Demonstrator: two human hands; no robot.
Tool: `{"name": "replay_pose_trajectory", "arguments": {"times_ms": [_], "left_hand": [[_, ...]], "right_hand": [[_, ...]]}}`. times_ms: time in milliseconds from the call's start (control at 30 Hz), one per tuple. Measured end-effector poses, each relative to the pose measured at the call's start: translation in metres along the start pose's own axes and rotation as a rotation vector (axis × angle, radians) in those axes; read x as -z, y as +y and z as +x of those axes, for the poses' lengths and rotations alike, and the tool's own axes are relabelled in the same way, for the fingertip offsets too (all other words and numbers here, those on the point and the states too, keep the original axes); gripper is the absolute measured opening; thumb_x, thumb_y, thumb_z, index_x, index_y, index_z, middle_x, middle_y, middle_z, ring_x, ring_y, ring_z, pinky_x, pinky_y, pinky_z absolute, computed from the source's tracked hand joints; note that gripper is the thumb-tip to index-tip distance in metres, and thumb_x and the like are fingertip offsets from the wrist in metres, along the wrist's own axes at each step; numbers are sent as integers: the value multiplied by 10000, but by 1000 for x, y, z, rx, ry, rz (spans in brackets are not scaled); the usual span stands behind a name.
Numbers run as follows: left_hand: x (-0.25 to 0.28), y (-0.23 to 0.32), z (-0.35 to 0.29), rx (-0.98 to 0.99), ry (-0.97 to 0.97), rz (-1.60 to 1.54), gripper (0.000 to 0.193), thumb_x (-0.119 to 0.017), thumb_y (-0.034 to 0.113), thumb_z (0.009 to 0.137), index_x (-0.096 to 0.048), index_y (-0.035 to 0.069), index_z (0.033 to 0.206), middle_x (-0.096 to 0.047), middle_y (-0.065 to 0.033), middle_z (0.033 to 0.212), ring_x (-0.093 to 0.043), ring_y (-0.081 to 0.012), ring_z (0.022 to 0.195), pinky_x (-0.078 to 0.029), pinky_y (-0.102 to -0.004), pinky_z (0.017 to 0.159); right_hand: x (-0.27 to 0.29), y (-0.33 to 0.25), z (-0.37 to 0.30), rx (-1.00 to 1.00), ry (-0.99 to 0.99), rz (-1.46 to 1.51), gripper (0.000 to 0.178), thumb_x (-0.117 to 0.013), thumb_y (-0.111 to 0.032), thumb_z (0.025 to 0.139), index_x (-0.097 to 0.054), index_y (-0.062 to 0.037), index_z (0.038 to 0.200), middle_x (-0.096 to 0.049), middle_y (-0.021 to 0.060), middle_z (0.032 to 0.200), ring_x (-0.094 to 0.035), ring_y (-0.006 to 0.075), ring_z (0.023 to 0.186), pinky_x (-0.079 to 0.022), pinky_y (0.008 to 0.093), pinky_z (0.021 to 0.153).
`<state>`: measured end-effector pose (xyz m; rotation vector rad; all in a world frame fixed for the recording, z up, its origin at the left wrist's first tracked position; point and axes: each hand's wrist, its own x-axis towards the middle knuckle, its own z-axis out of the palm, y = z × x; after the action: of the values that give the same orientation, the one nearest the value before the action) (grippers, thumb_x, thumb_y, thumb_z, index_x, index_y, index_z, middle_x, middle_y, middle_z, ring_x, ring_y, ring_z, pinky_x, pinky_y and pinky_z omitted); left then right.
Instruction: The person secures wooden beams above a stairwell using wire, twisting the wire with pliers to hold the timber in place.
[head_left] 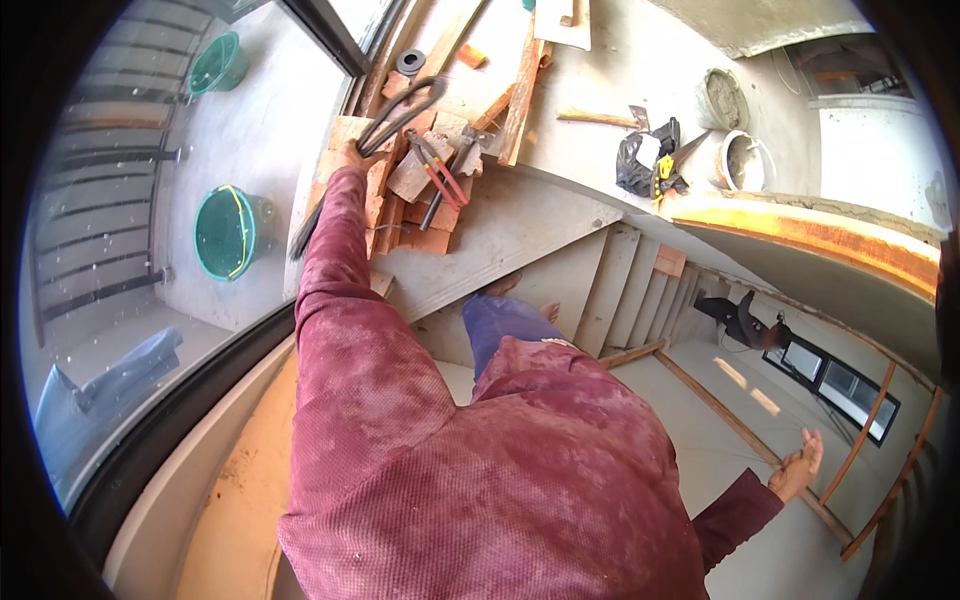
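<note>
Two hands work far apart on a concrete stair landing. Farthest left, beyond the glass, two green buckets stand well clear of either hand. The left hand, at the end of a dusty maroon sleeve, reaches up to a pile of broken bricks; its fingers curl together around the lower end of a bent loop of dark steel rod, which rises up and to the right from the grip and arches over the bricks. Just right of those fingers, red-handled pincers lie on the rubble, close to the hand but not touching it. Farther right, wooden planks lean across the landing, then a black bag and two mortar-caked buckets. At lower right, the right hand hangs over the lower floor, palm open, fingers spread and holding nothing.
</note>
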<state>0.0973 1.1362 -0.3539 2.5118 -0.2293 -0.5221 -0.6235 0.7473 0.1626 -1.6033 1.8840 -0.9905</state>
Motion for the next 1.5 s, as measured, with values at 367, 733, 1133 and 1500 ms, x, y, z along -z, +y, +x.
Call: {"name": "replay_pose_trajectory", "arguments": {"times_ms": [367, 733, 1133, 1500], "left_hand": [[-27, 294, -251, -308, -1043, -712, 837, -275, 727, 876, -489, 41, 1304, -619, -69, 1060, -584, -149, 890, -461, -280, 781], [-72, 480, -408, 101, -1588, -1379, 536, -533, 378, 931, -385, 29, 1310, -591, -118, 1149, -626, -255, 983, -523, -410, 884], [-80, 496, -462, -427, -1244, -1207, 228, -447, 267, 994, -562, 70, 985, -611, -14, 793, -641, -149, 784, -552, -326, 748], [-27, 516, -387, -719, -913, -1112, 249, -542, 250, 957, -624, 43, 1068, -628, 32, 799, -493, -23, 644, -401, -174, 585]], "right_hand": [[-104, -49, -69, 573, -508, -23, 266, -473, -141, 960, -619, -42, 1158, -698, 68, 955, -455, 58, 572, -392, 217, 531], [-81, 0, -122, 587, -696, 1, 351, -524, 5, 865, -530, -45, 1212, -679, 154, 837, -672, 313, 803, -517, 374, 707], [-67, 117, -93, 284, -722, -58, 197, -454, -106, 889, -609, 14, 901, -647, 108, 668, -639, 232, 630, -485, 334, 628], [-61, 119, -110, 311, -712, -89, 191, -463, -119, 883, -616, -5, 882, -633, 101, 650, -638, 226, 614, -484, 336, 605]]}}
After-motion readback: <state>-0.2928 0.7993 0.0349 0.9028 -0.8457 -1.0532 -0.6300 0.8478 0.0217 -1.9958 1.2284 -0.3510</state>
